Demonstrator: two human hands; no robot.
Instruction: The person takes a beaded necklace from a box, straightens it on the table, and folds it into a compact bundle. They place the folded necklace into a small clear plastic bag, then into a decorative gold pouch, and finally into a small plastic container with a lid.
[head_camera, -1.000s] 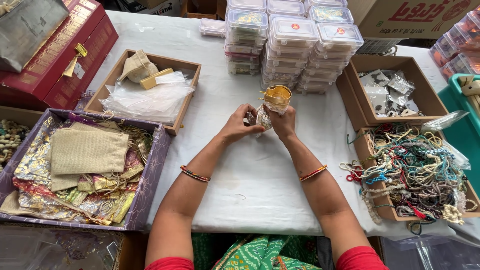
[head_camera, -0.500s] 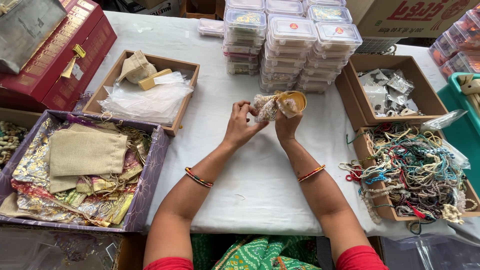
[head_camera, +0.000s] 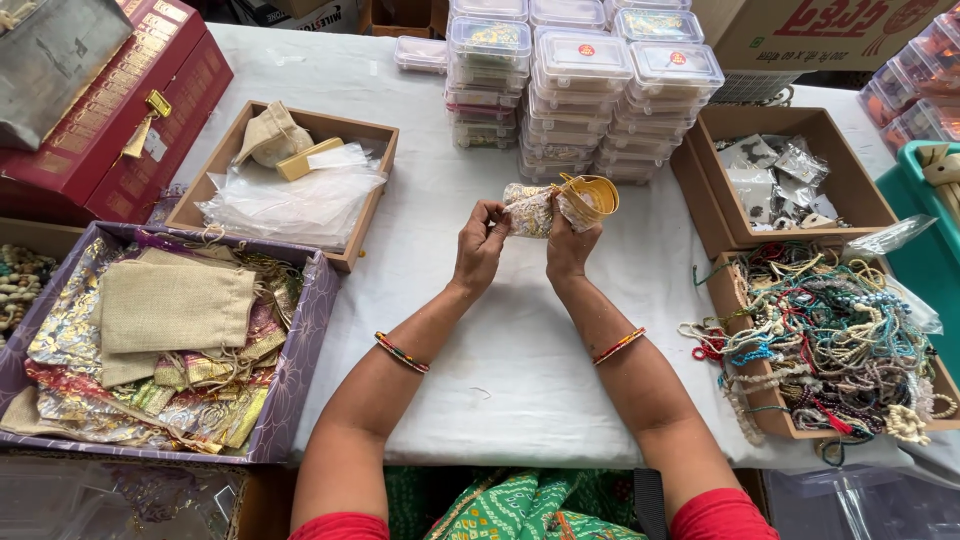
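Both hands, left hand (head_camera: 482, 245) and right hand (head_camera: 570, 245), are gripping a small gold-mouthed brocade pouch (head_camera: 556, 205) between them (stacked clear boxes (head_camera: 580, 90) sitting just beyond).

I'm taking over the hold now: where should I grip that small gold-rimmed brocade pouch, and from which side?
Probably by the gathered neck just below the gold rim, from the near side underneath. The pouch lies tilted, its mouth toward the far right; the right hand pinches near the neck, the left hand holds the closed bottom end.
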